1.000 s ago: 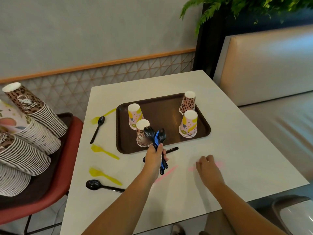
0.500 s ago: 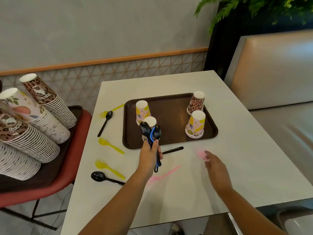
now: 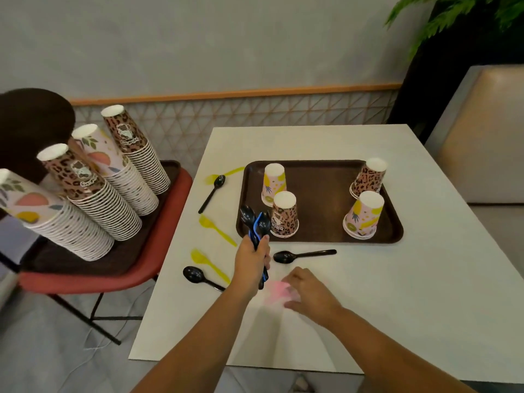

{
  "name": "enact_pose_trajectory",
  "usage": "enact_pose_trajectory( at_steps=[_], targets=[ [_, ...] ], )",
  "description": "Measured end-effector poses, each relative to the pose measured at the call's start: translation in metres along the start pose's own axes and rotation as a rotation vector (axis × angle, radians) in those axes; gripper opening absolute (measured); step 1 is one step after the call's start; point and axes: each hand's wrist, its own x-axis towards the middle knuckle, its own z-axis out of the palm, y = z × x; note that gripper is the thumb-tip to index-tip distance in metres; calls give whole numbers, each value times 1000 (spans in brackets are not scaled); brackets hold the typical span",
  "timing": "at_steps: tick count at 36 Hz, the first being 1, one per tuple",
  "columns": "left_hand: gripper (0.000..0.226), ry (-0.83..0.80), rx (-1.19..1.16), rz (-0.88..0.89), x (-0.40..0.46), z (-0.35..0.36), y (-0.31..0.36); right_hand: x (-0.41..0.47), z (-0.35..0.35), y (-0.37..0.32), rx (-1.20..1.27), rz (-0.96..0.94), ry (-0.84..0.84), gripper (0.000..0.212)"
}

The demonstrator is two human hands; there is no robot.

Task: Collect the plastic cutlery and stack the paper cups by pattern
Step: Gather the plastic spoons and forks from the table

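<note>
Far left, a red chair holds a dark tray with four leaning cup stacks, two leopard print and two fruit print; the nearest stack runs off the frame edge. On the white table, moving right, loose cutlery lies flat: a black spoon over a yellow fork near the far corner, two more yellow forks below it, and another black spoon whose handle end disappears behind my left wrist. My left hand is wrapped around a bunch of black spoons and one blue piece, bowls pointing up; I cannot count them. These pieces look feather-light, stiff and slick, so I judge they would slide in a loose fist, and the flat ones are best pinched at the handle and lifted from the edge. Just right of that hand lies a third black spoon, near the brown tray. On that tray four cups stand upside down: a fruit cup and leopard cup at the left, a leopard cup and fruit cup at the right. They look thin and easy to crush, best taken lightly around the wall. My right hand has its fingers curled down on a pink piece, which is blurred; I cannot tell whether it is pinched yet, or what kind of utensil it is.
</note>
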Motion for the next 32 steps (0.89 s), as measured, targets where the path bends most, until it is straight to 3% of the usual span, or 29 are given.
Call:
enact_pose_trajectory(
  at_steps=[4, 7, 12, 17, 23, 32],
  targets=[
    [18, 40, -8, -18, -2, -5, 2, 3, 2, 5, -74, -71, 47, 32],
    [19, 63, -9, -31, -2, -8, 2, 5, 3, 11, -139, -99, 60, 31],
    [17, 85, 19, -39, 1, -10, 5, 13, -11, 17, -242, 40, 152, 35],
    [20, 76, 89, -19, 1, -14, 1, 29, -25, 27, -167, 52, 277, 19],
    [23, 117, 121, -37, 5, -13, 0, 46, -38, 38, -195, 43, 106, 39],
    [20, 187, 173, -38, 9, -10, -8, 51, -36, 37, -236, 35, 47, 37]
  ],
)
